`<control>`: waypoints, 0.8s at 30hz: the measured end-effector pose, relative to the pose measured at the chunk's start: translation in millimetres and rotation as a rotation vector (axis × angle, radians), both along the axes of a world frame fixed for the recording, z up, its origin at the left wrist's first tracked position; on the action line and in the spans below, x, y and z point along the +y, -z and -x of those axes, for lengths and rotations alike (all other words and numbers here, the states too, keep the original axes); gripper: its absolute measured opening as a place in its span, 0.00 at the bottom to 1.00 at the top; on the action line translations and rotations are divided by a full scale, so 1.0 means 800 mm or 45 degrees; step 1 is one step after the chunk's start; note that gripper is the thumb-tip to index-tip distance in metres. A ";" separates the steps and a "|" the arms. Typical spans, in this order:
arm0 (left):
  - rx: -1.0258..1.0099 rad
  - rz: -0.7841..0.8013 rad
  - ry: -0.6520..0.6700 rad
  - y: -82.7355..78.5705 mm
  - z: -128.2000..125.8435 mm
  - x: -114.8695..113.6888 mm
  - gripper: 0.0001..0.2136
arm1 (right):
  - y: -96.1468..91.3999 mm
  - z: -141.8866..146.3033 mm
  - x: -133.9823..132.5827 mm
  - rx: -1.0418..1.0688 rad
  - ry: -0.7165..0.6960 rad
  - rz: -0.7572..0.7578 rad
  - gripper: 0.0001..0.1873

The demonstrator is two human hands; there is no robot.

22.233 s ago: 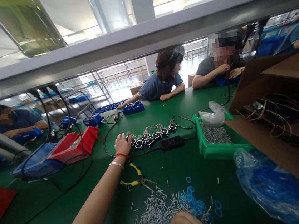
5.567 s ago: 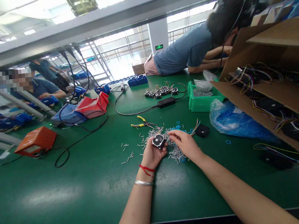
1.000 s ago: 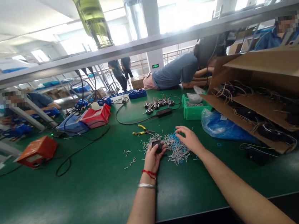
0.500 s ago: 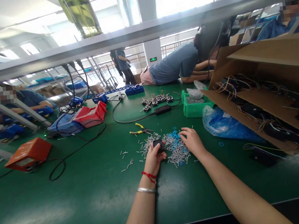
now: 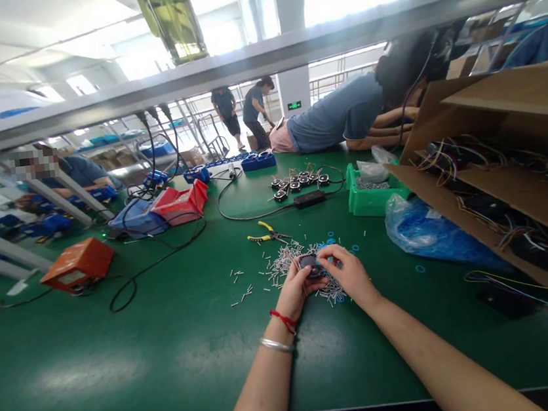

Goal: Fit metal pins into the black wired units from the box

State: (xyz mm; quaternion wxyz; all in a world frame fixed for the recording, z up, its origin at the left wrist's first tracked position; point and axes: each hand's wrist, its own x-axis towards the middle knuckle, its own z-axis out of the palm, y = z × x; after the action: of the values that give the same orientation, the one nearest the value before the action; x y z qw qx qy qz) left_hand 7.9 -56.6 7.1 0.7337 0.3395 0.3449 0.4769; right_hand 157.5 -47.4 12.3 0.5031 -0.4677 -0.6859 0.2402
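Note:
My left hand is closed around a small black squarish part, thumb on its upper face. Against the right side of that part, my right hand pinches a small blue ring, mostly covered by the fingertips. Below and around both hands lies a pile of short silvery pins. More blue rings are scattered by the pile's right side. Yellow-handled pliers rest open on the green table behind the pile.
Several black parts with wires stand farther back, near a green bin. At right are a blue plastic bag and an open cardboard box. An orange box and red bin are left. A co-worker leans across the far side.
My right hand has moved from the blue rings to the black part in my left hand. The black part is now tilted between both hands. The view has shifted slightly left.

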 end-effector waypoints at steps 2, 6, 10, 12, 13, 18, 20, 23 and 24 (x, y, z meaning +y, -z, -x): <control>-0.004 -0.007 -0.013 -0.002 -0.002 -0.001 0.20 | -0.001 0.002 -0.001 -0.049 -0.056 -0.037 0.07; -0.035 -0.054 -0.021 -0.004 -0.003 -0.002 0.19 | 0.001 0.005 0.001 -0.072 -0.130 -0.016 0.05; -0.054 -0.084 -0.026 -0.005 -0.002 -0.002 0.20 | 0.011 0.011 0.005 0.191 -0.263 0.145 0.11; -0.052 -0.072 -0.055 -0.003 -0.002 -0.001 0.21 | 0.014 0.012 0.006 0.377 -0.374 0.266 0.18; -0.045 -0.066 -0.066 -0.002 -0.002 0.000 0.22 | 0.015 0.013 0.006 0.452 -0.418 0.310 0.21; 0.043 -0.085 -0.135 0.004 0.000 0.005 0.20 | 0.008 0.012 0.000 0.391 -0.522 0.343 0.26; 0.055 -0.097 -0.200 0.004 0.001 0.005 0.19 | 0.005 0.013 -0.004 0.209 -0.489 0.292 0.30; 0.049 -0.092 -0.216 0.002 0.000 0.003 0.20 | 0.001 0.014 -0.007 0.023 -0.392 0.199 0.32; 0.044 -0.087 -0.201 0.001 0.000 0.002 0.20 | 0.001 0.014 -0.007 -0.002 -0.377 0.181 0.32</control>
State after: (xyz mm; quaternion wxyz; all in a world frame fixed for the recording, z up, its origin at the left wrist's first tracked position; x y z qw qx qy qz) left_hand 8.2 -54.7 6.0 0.6757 0.3444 0.3668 0.5387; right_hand 146.1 -52.9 11.7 0.4274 -0.3962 -0.7289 0.3591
